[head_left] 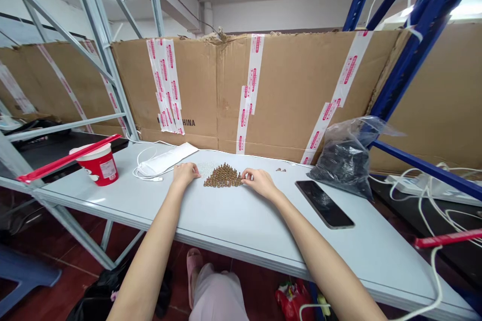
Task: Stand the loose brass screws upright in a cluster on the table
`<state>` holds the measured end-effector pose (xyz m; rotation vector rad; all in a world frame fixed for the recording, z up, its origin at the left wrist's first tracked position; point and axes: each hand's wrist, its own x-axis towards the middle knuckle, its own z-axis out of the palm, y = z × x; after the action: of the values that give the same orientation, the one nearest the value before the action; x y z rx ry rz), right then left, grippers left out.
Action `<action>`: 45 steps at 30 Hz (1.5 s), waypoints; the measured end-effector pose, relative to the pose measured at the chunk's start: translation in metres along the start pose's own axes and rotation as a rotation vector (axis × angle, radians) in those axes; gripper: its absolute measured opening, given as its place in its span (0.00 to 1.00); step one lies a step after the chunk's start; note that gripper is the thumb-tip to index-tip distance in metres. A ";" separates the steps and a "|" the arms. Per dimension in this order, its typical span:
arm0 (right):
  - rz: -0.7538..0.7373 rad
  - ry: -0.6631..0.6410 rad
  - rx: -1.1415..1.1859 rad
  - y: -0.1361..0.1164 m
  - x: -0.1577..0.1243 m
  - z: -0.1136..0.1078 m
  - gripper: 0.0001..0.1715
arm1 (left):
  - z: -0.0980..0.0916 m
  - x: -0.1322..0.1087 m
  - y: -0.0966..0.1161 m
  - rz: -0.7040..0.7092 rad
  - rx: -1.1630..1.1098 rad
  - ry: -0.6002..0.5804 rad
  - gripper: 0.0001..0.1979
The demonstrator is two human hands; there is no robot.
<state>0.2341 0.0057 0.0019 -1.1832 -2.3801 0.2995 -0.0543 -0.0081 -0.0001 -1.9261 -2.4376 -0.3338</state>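
Observation:
Many small brass-coloured pieces (223, 176) stand close together in a mound-shaped cluster on the white table; their exact kind is too small to tell. My right hand (259, 181) is at the cluster's right edge, thumb and forefinger pinched at one of the pieces. On the other side, my left hand (184, 174) rests on the table with its fingers curled together. Its fingertips are beside a patch of small clear pieces (205, 167), left of and partly behind the brass ones. What those fingers hold, if anything, is hidden.
A few small coppery bits (280, 169) lie right of my right hand, with a black phone (324, 204) and a plastic bag of dark items (342, 165) beyond. Leftward are a white strip with cable (169, 159) and a red cup (98, 165). A cardboard wall (196, 85) closes the back.

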 end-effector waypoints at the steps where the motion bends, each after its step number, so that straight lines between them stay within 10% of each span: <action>1: -0.001 0.004 -0.011 0.000 0.000 0.000 0.07 | 0.000 0.000 0.000 0.000 0.001 0.000 0.09; 23: 0.053 0.079 -0.070 0.003 0.002 0.008 0.07 | 0.002 0.001 0.005 0.013 -0.135 0.052 0.06; 28: 0.185 0.251 0.361 -0.004 0.009 0.002 0.04 | 0.001 0.004 0.015 0.066 -0.483 0.203 0.09; 34: 0.255 -0.001 1.202 -0.028 0.008 0.009 0.13 | 0.006 -0.003 0.051 0.338 -0.948 0.214 0.12; 45: 0.163 -0.005 1.165 -0.030 0.011 0.034 0.18 | 0.015 -0.024 0.077 0.504 -1.013 -0.038 0.14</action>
<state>0.1905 -0.0035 -0.0123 -0.7459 -1.5746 1.4675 0.0277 -0.0113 -0.0058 -2.7458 -1.7734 -1.7403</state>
